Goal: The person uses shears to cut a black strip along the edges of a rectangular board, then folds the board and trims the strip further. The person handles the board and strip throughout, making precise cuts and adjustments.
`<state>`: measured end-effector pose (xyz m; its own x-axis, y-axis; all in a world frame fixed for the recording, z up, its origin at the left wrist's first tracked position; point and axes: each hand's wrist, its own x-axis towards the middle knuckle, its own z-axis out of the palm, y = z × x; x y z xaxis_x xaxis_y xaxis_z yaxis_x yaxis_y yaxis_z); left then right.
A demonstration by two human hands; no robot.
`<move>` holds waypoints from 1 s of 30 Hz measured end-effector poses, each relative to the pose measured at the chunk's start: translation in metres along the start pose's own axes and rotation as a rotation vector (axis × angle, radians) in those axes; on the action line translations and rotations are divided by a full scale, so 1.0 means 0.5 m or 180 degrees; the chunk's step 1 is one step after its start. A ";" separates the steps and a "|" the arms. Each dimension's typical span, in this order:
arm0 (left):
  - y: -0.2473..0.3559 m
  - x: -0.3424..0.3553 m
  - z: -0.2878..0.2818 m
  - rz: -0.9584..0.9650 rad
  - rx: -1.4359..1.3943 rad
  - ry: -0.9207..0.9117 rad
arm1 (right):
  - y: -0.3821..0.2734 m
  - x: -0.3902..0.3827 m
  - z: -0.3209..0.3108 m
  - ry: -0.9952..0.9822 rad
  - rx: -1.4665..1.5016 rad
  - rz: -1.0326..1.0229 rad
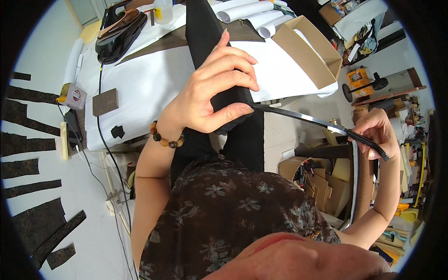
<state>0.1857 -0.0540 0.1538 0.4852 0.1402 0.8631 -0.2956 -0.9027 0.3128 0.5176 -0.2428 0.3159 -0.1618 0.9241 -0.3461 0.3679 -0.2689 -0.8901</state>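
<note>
A long black piece [204, 35], like a board or stiff strip covered in black cloth, runs from the far side of the table toward my lap. My left hand [217, 88] grips its near end, fingers laid over the top and thumb pressed at the right edge. Out to the right, my right hand [375, 133] holds a pair of scissors [308, 117] by the black handles. Their long blades look nearly together and point left. The tips meet the black piece's edge right beside my left thumb. Whether cloth lies between the blades is too small to tell.
On the white-covered table [140, 84] are a black iron [120, 35], a dark block [106, 102], a black scrap [117, 132], paper rolls [245, 11] and a cardboard box [305, 53]. A cord hangs at left. Dark fabric pieces [39, 224] hang on the wall.
</note>
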 end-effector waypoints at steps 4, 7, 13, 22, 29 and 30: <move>-0.003 0.002 0.007 0.0016 -0.0031 0.0036 | 0.006 -0.005 0.008 0.0051 0.0107 -0.0109; -0.003 0.002 0.008 0.0009 -0.0029 0.0032 | 0.011 -0.011 0.019 0.0063 0.0268 -0.0113; -0.005 0.003 0.009 0.0005 -0.0019 0.0028 | 0.022 -0.028 0.031 0.0098 0.0534 -0.0061; -0.007 0.004 0.010 0.0024 -0.0011 0.0048 | 0.020 -0.018 0.022 -0.0193 0.0887 -0.0036; 0.007 0.010 0.006 -0.0008 -0.0075 0.0087 | 0.009 -0.026 0.031 -0.0190 0.0856 -0.0016; 0.004 0.008 0.006 0.0015 -0.0033 0.0074 | 0.009 -0.026 0.031 -0.0190 0.0830 0.0008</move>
<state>0.1897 -0.0566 0.1567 0.4646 0.1455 0.8735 -0.3065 -0.8990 0.3128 0.5071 -0.2604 0.3120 -0.2176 0.9078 -0.3584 0.1212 -0.3393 -0.9328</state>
